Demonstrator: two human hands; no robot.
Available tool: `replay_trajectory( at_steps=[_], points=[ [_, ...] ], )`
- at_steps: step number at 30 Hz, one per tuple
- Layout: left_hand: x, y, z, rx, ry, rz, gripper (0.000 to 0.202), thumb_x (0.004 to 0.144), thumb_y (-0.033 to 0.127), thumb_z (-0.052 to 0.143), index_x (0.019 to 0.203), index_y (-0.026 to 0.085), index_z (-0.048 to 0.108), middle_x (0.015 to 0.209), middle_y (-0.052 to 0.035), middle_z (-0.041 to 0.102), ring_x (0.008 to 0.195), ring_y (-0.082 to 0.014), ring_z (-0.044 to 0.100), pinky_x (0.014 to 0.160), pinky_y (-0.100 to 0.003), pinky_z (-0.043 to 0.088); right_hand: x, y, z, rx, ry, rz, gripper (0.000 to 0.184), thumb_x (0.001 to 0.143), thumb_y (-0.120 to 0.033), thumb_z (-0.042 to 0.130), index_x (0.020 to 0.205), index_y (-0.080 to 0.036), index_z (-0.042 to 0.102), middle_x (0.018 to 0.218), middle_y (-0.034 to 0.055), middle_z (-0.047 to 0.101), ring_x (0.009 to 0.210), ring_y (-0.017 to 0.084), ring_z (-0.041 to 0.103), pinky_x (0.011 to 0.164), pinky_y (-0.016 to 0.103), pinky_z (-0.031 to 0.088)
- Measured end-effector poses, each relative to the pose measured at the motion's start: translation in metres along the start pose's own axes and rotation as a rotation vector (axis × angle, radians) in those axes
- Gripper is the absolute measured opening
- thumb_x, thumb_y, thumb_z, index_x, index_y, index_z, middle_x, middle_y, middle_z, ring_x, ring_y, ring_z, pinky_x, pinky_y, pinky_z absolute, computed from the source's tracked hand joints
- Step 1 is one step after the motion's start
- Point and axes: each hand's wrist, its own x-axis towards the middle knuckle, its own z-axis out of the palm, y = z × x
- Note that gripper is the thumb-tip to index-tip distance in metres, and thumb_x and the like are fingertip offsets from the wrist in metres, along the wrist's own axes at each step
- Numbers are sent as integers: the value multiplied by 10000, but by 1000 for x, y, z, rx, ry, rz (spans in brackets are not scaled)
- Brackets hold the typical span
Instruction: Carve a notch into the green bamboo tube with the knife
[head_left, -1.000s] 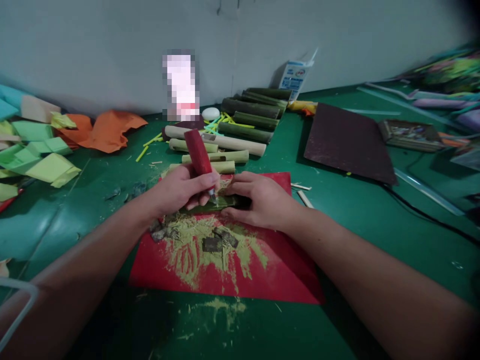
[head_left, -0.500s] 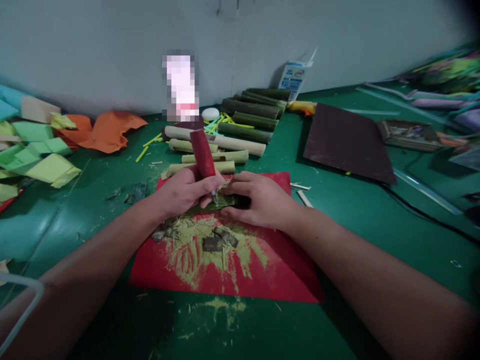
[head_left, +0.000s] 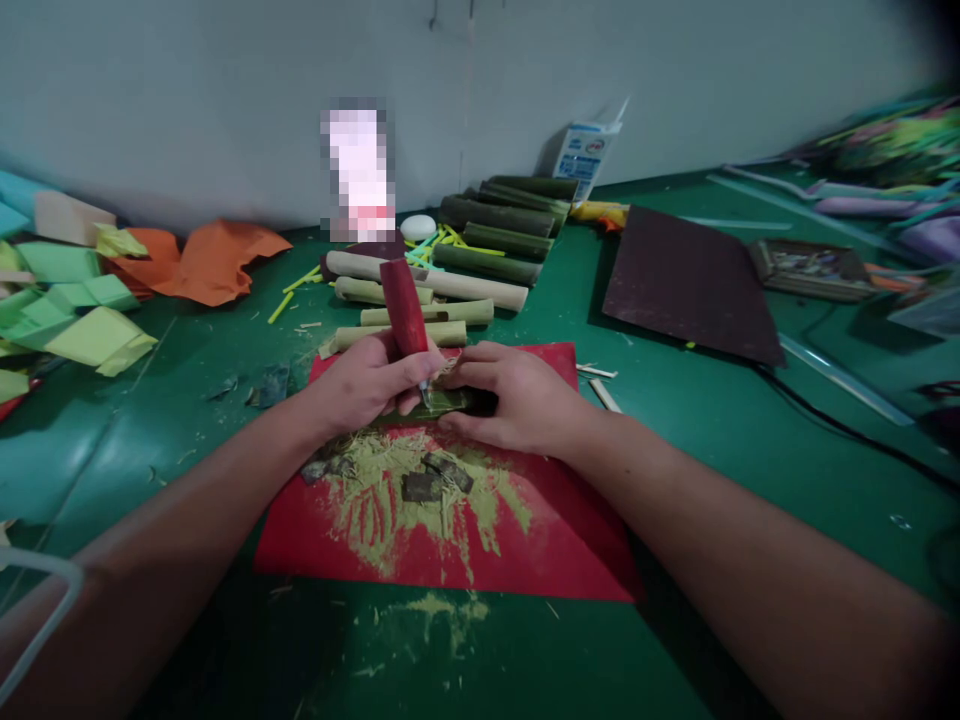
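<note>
My left hand is closed around the red handle of a carving knife, held nearly upright. Its metal tip points down onto a green bamboo piece. From the right, my right hand grips that same piece, fingers over its far side and thumb along the near side. Both hands are above a red sheet strewn with pale bamboo dust and shavings. A few dark chips lie among the dust. The left fingertips are partly hidden behind the handle.
Behind the sheet lie peeled bamboo tubes and darker green ones. A pixelated bright screen leans on the wall. Right of these are a dark brown board, a small tray and a black cable. Orange paper lies left.
The view has shifted slightly, so everything sits a little further left. Both hands keep their grips, and the knife tip stays at the bamboo with hardly any visible movement.
</note>
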Motion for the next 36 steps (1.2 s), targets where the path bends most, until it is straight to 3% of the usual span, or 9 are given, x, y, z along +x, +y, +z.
replay_trajectory(
  at_steps=[6, 11, 13, 17, 19, 27, 36],
  points=[
    [1, -1, 0, -7, -25, 55, 289, 871, 432, 667, 796, 161, 602, 519, 59, 492, 426, -59, 400, 396, -174, 288, 0, 3, 3, 19, 26, -40, 284, 854, -353, 713, 1033, -137, 760, 1006, 121, 719, 961, 260, 651, 833, 379, 497],
    [-1, -5, -1, 25, 6, 19, 264, 861, 420, 677, 807, 168, 618, 536, 50, 523, 446, -75, 439, 401, -179, 303, 1, 5, 6, 9, 46, -79, 244, 842, -341, 703, 974, -139, 743, 933, 98, 692, 885, 230, 612, 762, 345, 463],
    [-1, -8, 0, 55, 55, 35, 265, 866, 423, 679, 816, 170, 620, 559, 43, 546, 457, -76, 453, 412, -182, 320, 2, 4, 6, 3, 52, -96, 221, 834, -327, 704, 956, -145, 732, 912, 87, 678, 863, 218, 594, 747, 334, 449],
    [0, -11, 3, 52, 286, 139, 234, 858, 396, 690, 837, 183, 599, 560, 55, 546, 433, -66, 425, 429, -189, 353, 3, 2, 5, 4, 55, -90, 196, 832, -318, 712, 916, -141, 717, 881, 78, 652, 850, 209, 581, 736, 324, 438],
    [0, -9, 4, -26, 309, 149, 254, 860, 422, 671, 819, 187, 581, 508, 58, 513, 412, -73, 418, 429, -199, 362, 2, 2, 5, 14, 56, -82, 196, 833, -328, 713, 892, -140, 711, 862, 72, 637, 846, 210, 579, 736, 325, 438],
    [-4, -17, 2, -37, 115, 140, 284, 891, 452, 660, 833, 178, 614, 583, 38, 550, 438, -73, 454, 415, -191, 344, 1, 3, 6, 58, 72, -78, 176, 821, -320, 718, 874, -154, 694, 823, 45, 600, 811, 195, 564, 709, 313, 416],
    [-6, -16, 1, 6, 29, 128, 290, 909, 471, 671, 865, 187, 638, 560, 46, 547, 461, -87, 486, 443, -191, 390, 1, 3, 6, 81, 55, -64, 167, 820, -329, 727, 862, -178, 670, 817, 30, 585, 801, 185, 548, 705, 307, 402]
  ],
)
